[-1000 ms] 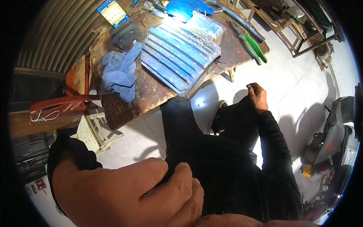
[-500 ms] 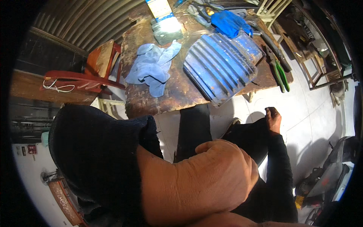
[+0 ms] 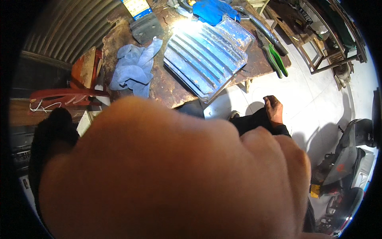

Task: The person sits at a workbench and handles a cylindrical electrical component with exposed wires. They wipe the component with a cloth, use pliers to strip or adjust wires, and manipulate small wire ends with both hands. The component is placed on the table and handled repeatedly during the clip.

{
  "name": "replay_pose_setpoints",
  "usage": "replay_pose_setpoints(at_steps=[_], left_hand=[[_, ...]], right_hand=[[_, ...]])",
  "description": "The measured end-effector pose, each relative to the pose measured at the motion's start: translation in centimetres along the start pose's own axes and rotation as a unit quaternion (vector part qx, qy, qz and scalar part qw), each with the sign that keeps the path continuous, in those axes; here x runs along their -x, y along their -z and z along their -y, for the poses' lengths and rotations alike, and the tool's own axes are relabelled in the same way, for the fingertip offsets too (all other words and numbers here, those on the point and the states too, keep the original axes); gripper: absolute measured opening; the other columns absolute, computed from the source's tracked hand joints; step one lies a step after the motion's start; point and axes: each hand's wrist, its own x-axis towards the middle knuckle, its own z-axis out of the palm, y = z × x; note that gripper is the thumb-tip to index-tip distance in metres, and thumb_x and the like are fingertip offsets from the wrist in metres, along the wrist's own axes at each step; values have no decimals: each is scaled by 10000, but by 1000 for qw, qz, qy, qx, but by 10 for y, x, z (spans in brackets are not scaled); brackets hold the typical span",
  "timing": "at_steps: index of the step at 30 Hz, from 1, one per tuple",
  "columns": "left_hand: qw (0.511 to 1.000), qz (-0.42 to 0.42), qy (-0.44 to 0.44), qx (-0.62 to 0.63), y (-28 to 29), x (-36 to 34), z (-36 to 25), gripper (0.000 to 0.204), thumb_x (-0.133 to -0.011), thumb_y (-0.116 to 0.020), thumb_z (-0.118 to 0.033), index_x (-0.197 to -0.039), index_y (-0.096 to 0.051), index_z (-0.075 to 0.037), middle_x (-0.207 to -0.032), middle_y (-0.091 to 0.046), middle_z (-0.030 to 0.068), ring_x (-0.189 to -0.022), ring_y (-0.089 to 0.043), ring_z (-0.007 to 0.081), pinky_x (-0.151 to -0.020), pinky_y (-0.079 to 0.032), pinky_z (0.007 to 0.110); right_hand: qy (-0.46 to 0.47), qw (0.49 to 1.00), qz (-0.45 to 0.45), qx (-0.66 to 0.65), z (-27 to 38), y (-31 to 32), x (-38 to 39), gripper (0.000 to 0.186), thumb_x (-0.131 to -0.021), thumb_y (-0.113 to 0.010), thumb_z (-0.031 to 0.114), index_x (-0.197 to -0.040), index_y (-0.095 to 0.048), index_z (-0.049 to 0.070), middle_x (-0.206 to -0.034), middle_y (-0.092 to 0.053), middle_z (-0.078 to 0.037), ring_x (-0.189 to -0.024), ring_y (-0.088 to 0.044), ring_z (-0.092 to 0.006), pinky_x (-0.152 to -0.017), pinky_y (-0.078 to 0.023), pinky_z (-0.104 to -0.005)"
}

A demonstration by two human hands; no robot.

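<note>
Filling the foreground, the bare, blurred left hand [image 3: 175, 171] is hiding its grip; well apart, the bare right hand [image 3: 274, 110] is hanging by the black-clad leg [image 3: 254, 122], hold unclear. On the worn wooden bench [image 3: 168, 87], the blue ribbed casing [image 3: 206, 57] is lying, ribs slanting lower-right; green-handled metal pliers [image 3: 273, 57] are stretching lengthwise likewise, handles nearest.
</note>
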Motion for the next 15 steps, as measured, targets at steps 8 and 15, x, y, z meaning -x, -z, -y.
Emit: replay_pose_setpoints(at_steps=[8,15], left_hand=[[999,-52,6,2,-15,3,-5,438,-1077,-582,-360,-1263,-689,22,-966,-721,159,-731,-673,187,-530,-498,267],[999,-50,3,-2,-11,3,-4,422,-1072,-589,-349,-1248,-689,22,-969,-720,158,-736,-677,193,-541,-504,273]], right_hand=[[-49,997,-4,-58,-16,-8,3,257,-1082,-669,198,-1081,-740,-49,-785,-678,-60,-707,-602,-132,-673,-517,-310],[6,1000,-10,-7,-9,-2,-2,253,-1074,-690,203,-1072,-738,-45,-797,-706,-83,-713,-630,-151,-693,-535,-321]])
